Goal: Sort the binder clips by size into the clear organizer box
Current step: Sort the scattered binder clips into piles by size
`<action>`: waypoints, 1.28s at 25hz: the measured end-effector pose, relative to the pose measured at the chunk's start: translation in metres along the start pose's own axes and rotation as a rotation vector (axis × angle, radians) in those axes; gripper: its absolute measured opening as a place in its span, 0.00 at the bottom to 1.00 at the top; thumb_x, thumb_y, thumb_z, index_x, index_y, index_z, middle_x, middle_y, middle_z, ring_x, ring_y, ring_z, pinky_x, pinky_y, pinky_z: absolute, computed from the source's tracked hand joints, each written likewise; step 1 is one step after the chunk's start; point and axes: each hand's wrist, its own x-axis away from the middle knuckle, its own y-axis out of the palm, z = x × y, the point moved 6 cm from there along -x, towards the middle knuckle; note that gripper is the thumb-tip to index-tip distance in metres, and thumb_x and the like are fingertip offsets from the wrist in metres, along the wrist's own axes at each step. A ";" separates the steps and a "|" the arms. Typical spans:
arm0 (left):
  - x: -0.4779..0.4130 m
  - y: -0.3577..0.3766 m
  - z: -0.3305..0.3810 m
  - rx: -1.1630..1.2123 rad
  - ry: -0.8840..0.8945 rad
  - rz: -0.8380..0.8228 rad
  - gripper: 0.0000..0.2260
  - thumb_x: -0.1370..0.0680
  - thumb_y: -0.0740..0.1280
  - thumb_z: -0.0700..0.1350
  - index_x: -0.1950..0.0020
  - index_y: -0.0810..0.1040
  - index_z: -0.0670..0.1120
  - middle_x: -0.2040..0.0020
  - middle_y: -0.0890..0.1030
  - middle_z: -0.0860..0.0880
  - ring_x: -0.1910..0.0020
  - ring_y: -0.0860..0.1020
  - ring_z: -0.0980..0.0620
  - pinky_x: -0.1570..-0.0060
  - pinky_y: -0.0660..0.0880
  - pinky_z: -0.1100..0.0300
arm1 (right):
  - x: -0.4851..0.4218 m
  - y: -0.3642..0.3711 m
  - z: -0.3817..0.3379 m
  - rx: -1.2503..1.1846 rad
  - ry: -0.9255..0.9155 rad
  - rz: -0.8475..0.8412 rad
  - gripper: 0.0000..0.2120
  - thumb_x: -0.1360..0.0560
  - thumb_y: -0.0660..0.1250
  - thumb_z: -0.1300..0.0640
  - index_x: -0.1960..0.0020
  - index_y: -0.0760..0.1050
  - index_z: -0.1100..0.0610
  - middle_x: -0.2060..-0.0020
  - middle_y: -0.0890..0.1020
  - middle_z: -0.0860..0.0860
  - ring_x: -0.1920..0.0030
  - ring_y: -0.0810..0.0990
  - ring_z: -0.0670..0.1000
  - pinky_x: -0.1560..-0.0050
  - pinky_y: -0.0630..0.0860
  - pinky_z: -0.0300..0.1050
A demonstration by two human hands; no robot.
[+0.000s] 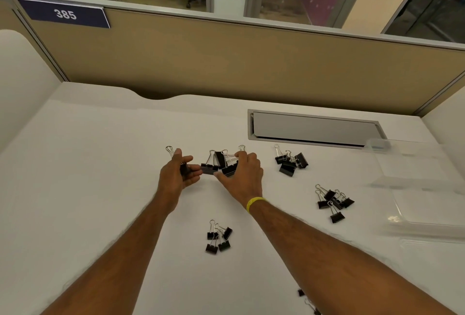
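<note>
Evidently the sorting was at its gathering stage: on the white desk [100, 163] the clear organizer box [427, 189] sat at the right edge with no clips showing in it, and three other clip piles [290, 162] lay apart. At the centre the left hand [180, 171] pinched one of the largest clips [210, 167] while the right hand [242, 171] curled over several. Next, I judged, that bunch needed lifting together and carrying right to one compartment.
</note>
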 end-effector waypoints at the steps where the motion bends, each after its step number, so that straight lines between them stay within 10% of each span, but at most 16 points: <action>1: 0.001 -0.001 -0.001 -0.004 -0.001 -0.004 0.24 0.19 0.55 0.60 0.45 0.76 0.41 0.56 0.82 0.40 0.55 0.83 0.43 0.54 0.80 0.52 | -0.002 0.003 -0.001 0.025 0.001 0.001 0.34 0.35 0.72 0.36 0.36 0.68 0.53 0.44 0.72 0.52 0.43 0.71 0.53 0.42 0.70 0.50; 10: 0.005 0.001 -0.005 0.000 -0.015 -0.012 0.31 0.22 0.53 0.65 0.41 0.76 0.39 0.54 0.82 0.38 0.53 0.82 0.41 0.54 0.80 0.52 | -0.001 0.003 0.011 -0.225 0.044 0.005 0.26 0.31 0.72 0.49 0.37 0.70 0.55 0.47 0.74 0.52 0.44 0.73 0.54 0.40 0.72 0.50; 16: 0.015 0.025 -0.013 0.040 -0.066 -0.060 0.31 0.21 0.52 0.65 0.44 0.78 0.38 0.53 0.84 0.38 0.51 0.83 0.42 0.48 0.79 0.49 | 0.028 -0.017 -0.014 -0.680 -0.084 0.053 0.18 0.32 0.76 0.47 0.47 0.74 0.51 0.50 0.75 0.48 0.53 0.77 0.46 0.56 0.72 0.31; 26: 0.014 0.033 -0.026 0.061 -0.104 -0.113 0.10 0.20 0.64 0.42 0.46 0.79 0.37 0.50 0.82 0.36 0.51 0.81 0.42 0.54 0.81 0.54 | 0.033 -0.010 -0.014 -0.611 -0.181 -0.062 0.15 0.29 0.73 0.46 0.49 0.75 0.54 0.53 0.76 0.47 0.51 0.76 0.45 0.50 0.73 0.35; 32: 0.005 0.016 -0.021 0.118 -0.130 -0.044 0.10 0.20 0.64 0.45 0.48 0.78 0.38 0.57 0.81 0.39 0.58 0.82 0.43 0.61 0.82 0.57 | -0.026 -0.014 0.028 -0.046 0.062 0.082 0.18 0.29 0.70 0.48 0.43 0.74 0.54 0.45 0.72 0.52 0.43 0.71 0.55 0.43 0.67 0.51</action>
